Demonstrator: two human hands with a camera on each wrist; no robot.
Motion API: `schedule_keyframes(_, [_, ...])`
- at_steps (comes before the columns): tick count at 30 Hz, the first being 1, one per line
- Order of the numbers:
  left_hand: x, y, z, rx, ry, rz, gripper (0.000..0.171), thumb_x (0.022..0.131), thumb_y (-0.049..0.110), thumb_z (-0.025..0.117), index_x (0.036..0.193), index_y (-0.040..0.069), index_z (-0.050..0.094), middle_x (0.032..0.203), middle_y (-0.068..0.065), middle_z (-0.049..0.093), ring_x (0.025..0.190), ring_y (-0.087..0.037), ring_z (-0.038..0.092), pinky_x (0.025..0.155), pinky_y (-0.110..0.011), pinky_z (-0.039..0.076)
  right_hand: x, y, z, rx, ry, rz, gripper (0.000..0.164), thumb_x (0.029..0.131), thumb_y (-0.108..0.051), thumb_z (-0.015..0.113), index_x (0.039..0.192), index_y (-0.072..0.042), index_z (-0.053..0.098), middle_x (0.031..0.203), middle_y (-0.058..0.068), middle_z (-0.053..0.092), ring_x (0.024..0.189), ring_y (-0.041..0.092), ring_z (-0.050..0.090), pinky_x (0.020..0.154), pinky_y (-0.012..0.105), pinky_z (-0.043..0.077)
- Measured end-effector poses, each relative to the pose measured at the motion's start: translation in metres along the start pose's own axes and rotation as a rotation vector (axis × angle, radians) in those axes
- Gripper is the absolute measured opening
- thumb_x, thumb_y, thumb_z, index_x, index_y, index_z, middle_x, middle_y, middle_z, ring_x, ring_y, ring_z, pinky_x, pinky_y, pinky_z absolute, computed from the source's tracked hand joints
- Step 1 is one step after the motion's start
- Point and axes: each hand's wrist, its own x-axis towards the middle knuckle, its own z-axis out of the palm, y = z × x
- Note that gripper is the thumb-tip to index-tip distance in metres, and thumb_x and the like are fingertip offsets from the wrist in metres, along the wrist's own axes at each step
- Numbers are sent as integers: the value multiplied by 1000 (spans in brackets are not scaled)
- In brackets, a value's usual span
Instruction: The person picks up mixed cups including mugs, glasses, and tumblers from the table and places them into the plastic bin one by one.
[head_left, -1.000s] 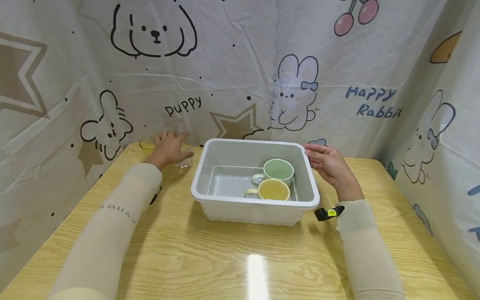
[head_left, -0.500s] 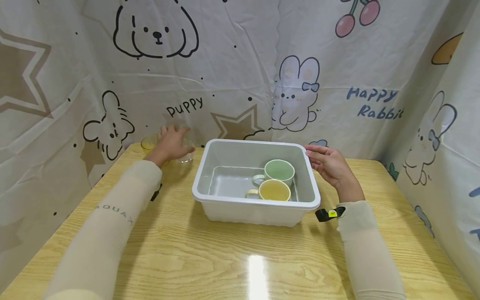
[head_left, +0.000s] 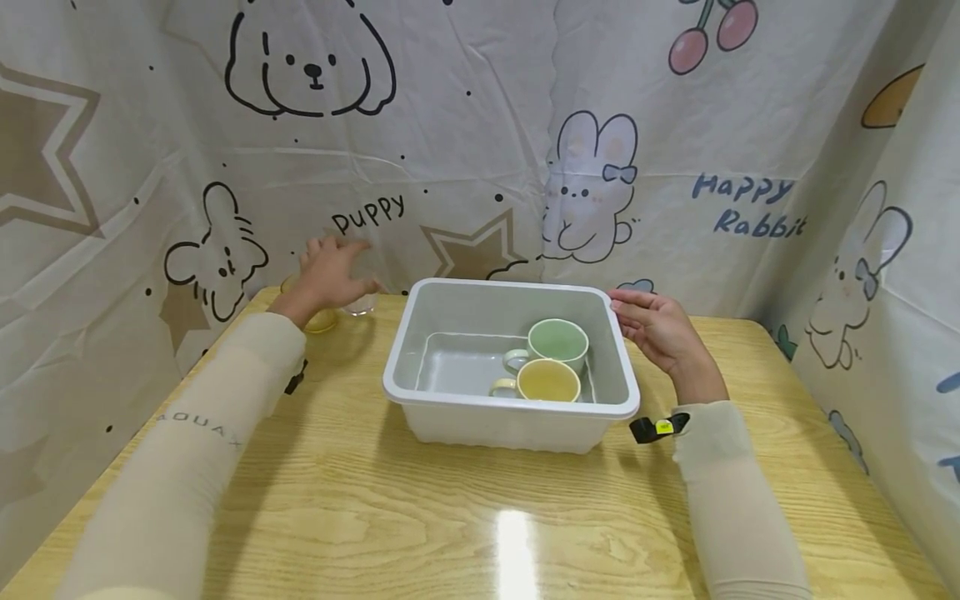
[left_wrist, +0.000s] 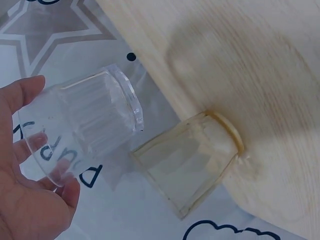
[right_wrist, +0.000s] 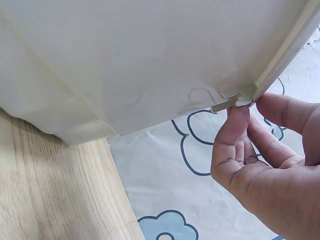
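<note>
Clear glass (left_wrist: 97, 112) has shifted toward the "puppy" lettering (head_left: 368, 216).

The white tub (head_left: 510, 408) is showing a grey inside, the green mug (head_left: 558, 340) and yellow mug (head_left: 549, 381) are wearing pastels, the clear tumbler (left_wrist: 95, 107) is letting black lettering (left_wrist: 46, 151) through, and the other tumbler (left_wrist: 187, 162) is glowing amber. Grain is streaking the yellowish table (head_left: 375, 508), and brown stars (head_left: 474, 252), pink cherries (head_left: 688, 50) and blue words (head_left: 741, 185) are patterning the whitish curtain (head_left: 472, 142).

Both arms (head_left: 165, 458) extended forward; left hand (head_left: 332, 273) curved, gripping; right hand (head_left: 657, 330) pinching.
</note>
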Motion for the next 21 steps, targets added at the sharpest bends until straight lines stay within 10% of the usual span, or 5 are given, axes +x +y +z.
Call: schedule_keyframes(21, [-7, 18, -33, 19, 40, 62, 75, 93, 43, 66, 156, 11, 40, 146, -35, 35, 121, -46, 25, 95, -59, 24, 1, 0, 0, 18, -1, -4, 33, 95, -14, 74, 125, -4, 68, 111, 1, 70, 93, 13, 68, 83, 22, 58])
